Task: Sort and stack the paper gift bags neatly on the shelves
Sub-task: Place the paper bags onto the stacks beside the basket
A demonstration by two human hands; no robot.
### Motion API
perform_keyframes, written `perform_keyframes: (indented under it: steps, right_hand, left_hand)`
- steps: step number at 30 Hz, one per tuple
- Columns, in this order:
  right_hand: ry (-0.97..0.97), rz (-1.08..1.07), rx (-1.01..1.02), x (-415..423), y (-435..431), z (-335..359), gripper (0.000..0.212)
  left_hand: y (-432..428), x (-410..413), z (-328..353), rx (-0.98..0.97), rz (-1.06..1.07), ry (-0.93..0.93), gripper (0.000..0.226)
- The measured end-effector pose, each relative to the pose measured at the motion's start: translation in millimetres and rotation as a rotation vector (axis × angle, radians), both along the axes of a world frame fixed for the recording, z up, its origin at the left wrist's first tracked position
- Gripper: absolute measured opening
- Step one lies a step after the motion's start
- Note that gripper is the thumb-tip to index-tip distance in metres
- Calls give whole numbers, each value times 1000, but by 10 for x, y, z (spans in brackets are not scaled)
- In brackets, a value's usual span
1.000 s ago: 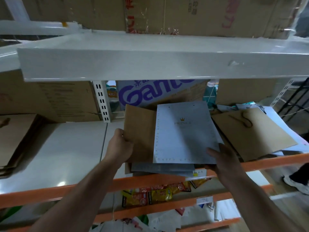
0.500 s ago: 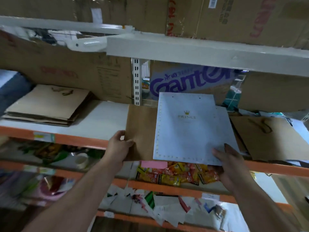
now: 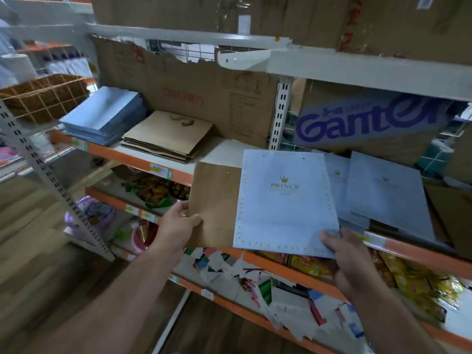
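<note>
My left hand (image 3: 176,227) grips the lower left corner of a flat brown paper bag (image 3: 214,203). My right hand (image 3: 342,254) pinches the bottom right corner of a pale blue "PRINCE" gift bag (image 3: 283,200), which overlaps the brown one. Both bags are held in the air in front of the orange-edged shelf (image 3: 163,172). On that shelf to the left lie a stack of pale blue bags (image 3: 102,116) and a stack of brown bags (image 3: 168,136). More blue bags (image 3: 383,190) and a brown one (image 3: 454,213) lie loosely on the shelf at the right.
A torn cardboard box (image 3: 191,98) and a "Ganter" box (image 3: 365,121) stand at the back of the shelf. A wire basket (image 3: 43,95) sits at far left. A white upright (image 3: 279,113) divides the shelf. Lower shelves hold snack packets (image 3: 413,279) and loose cards (image 3: 281,297).
The two bags have been lifted off the right-hand pile and carried leftward; my view has swung left, bringing the two sorted stacks into sight.
</note>
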State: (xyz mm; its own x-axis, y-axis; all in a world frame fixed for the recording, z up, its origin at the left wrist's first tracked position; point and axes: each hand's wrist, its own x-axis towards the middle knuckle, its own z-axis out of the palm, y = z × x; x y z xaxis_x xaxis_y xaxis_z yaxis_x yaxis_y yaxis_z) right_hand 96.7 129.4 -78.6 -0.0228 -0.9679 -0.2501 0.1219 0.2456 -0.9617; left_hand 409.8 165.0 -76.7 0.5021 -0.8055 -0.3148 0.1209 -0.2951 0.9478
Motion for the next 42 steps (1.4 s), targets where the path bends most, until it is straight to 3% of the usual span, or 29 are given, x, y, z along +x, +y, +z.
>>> perform_keyframes:
  steps: [8, 22, 34, 42]
  right_hand:
    - [58, 33, 9, 982, -206, 32, 15]
    - [49, 2, -34, 3180, -785, 63, 17]
    - [-40, -14, -36, 3889, -1902, 28, 24]
    - [17, -29, -8, 4230, -2396, -31, 22]
  left_hand:
    - [-62, 987, -78, -11, 70, 17, 24]
    - [-835, 3169, 50, -35, 0, -25, 26]
    - [-1951, 3847, 89, 35, -4, -86, 30]
    - [-2635, 4156, 80, 74, -57, -84, 37]
